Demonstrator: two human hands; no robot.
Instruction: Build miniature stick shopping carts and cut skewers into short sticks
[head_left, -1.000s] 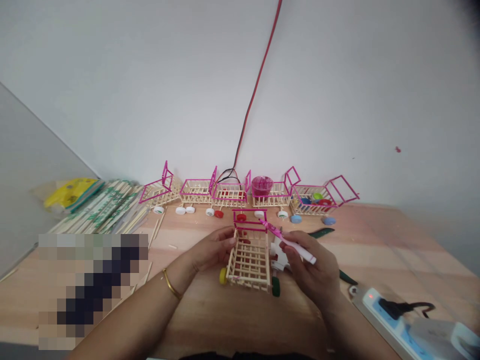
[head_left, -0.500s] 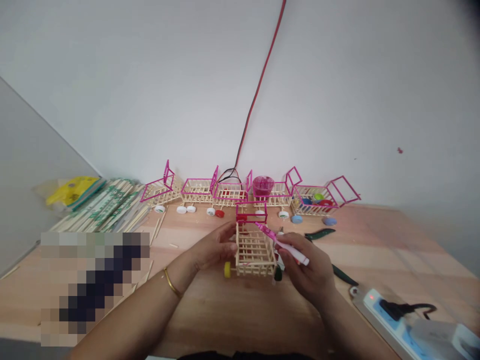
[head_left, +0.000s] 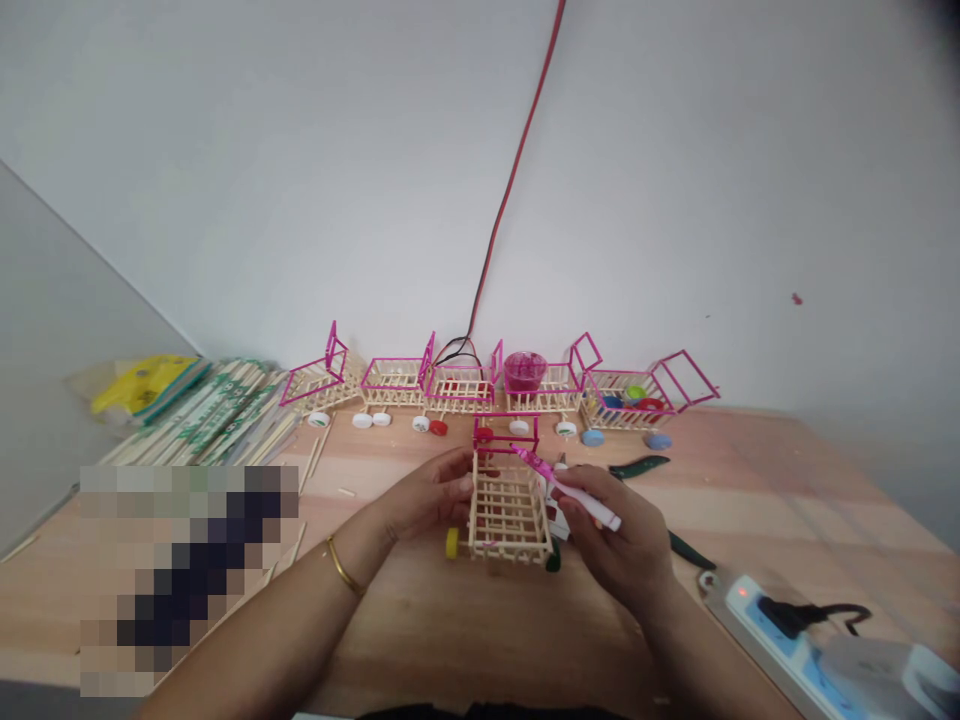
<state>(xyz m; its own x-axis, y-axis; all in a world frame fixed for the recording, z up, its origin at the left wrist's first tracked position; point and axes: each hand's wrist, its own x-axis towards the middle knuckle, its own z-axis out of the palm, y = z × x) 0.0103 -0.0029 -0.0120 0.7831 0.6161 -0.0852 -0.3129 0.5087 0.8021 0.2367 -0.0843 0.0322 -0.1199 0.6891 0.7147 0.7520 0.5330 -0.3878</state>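
A small shopping cart made of pale sticks [head_left: 510,505] is in front of me, with its pink-painted handle frame at the far end. One yellow wheel and one dark green wheel show at its near end. My left hand [head_left: 439,490] grips the cart's left side, fingers partly hidden behind it. In my right hand [head_left: 615,525] is a pink-smeared brush with a white handle [head_left: 589,500]. Its pink tip is close to the cart's far right corner; I cannot tell whether it touches.
Several similar carts [head_left: 394,380] with pink rims line the wall. A cup of pink paint [head_left: 525,372] is among them. Bundled sticks [head_left: 232,405] and a yellow bag [head_left: 150,388] lie left. Green-handled pliers [head_left: 690,550] and a power strip [head_left: 780,635] are at right.
The cart has tilted slightly in my left hand, its near end dropping a little and its handle shifting slightly right and down. The brush tip stays near the far right corner.
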